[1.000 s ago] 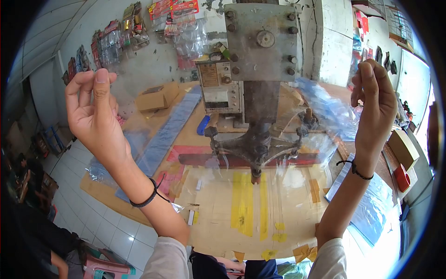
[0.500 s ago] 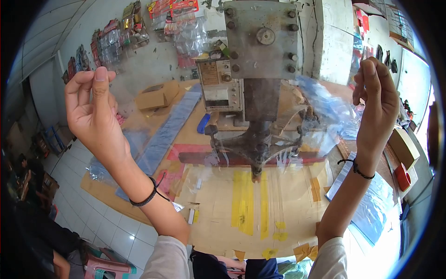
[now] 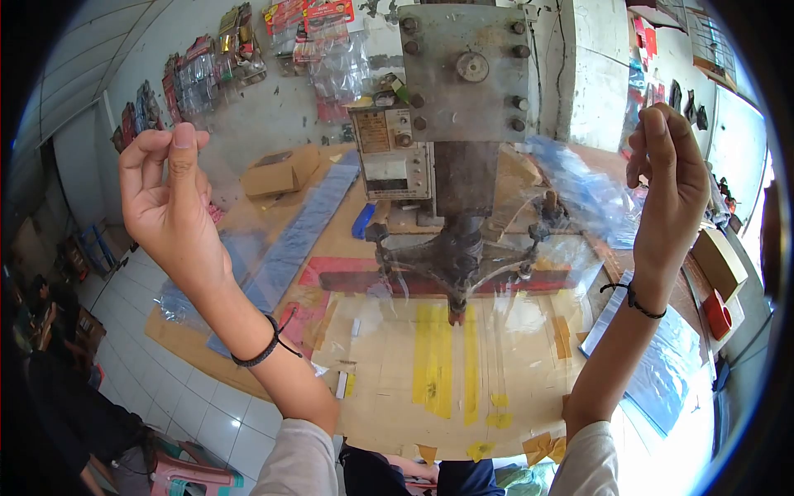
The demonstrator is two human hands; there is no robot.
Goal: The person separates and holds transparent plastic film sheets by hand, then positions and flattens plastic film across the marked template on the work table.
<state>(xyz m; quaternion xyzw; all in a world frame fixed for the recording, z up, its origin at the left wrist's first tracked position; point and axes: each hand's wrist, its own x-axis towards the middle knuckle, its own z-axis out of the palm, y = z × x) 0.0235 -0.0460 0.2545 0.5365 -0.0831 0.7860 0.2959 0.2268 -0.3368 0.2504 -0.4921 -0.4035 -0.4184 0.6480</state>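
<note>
My left hand (image 3: 172,202) is raised at the left, thumb and fingertips pinched together. At the right, my right hand (image 3: 672,186) is raised to about the same height in a similar pinch. Between them hangs a clear plastic sheet (image 3: 529,312), seen mainly as haze and glare, its upper corners at my fingertips. Behind the sheet stands a press machine (image 3: 463,78) with a dark bracket (image 3: 457,256) and a long reddish-brown bar (image 3: 356,282). Below lies a tan work board (image 3: 380,372) with yellow tape strips (image 3: 432,364). The sheet's exact edges are hard to see.
A control box (image 3: 395,157) stands beside the press. Bluish plastic strips (image 3: 302,219), a cardboard box (image 3: 281,172) and a blue tape dispenser (image 3: 362,221) lie at left. More plastic sheets (image 3: 662,355) and a red container (image 3: 716,314) are at right. Another person (image 3: 74,413) sits lower left.
My left hand has shifted slightly down and right; my right hand is almost still. Glare on the plastic sheet has changed. The person at lower left has moved an arm.
</note>
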